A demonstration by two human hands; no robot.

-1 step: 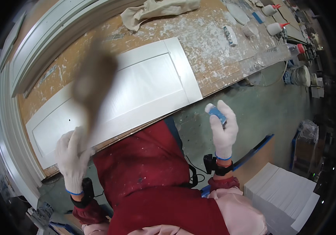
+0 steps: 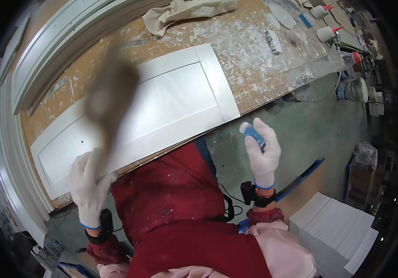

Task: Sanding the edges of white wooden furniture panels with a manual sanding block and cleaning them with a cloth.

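A white panel (image 2: 171, 99) with a raised frame and a small dark hole lies on the workbench. My left hand (image 2: 88, 185), in a white knit glove, is at the panel's near left edge. Its thumb stands apart from the fingers, and it holds nothing that I can see. A blurred brown shape close to the camera hides some of its fingertips. Off the bench's near edge, to the right of the panel, my gloved right hand (image 2: 263, 150) pinches a small blue piece (image 2: 254, 135) with a white end between thumb and fingers.
White frames (image 2: 46, 55) stand along the left. A beige cloth (image 2: 180, 14) lies at the back of the paint-spotted workbench (image 2: 236, 51). Bottles with red tips (image 2: 326, 33) and a clear bottle (image 2: 333, 64) are at the right. White sheets (image 2: 328, 231) are stacked low on the right.
My left hand has shifted slightly right, its thumb spreading a little farther from the fingers. My right hand has moved a touch left with the blue piece. The panel lies still.
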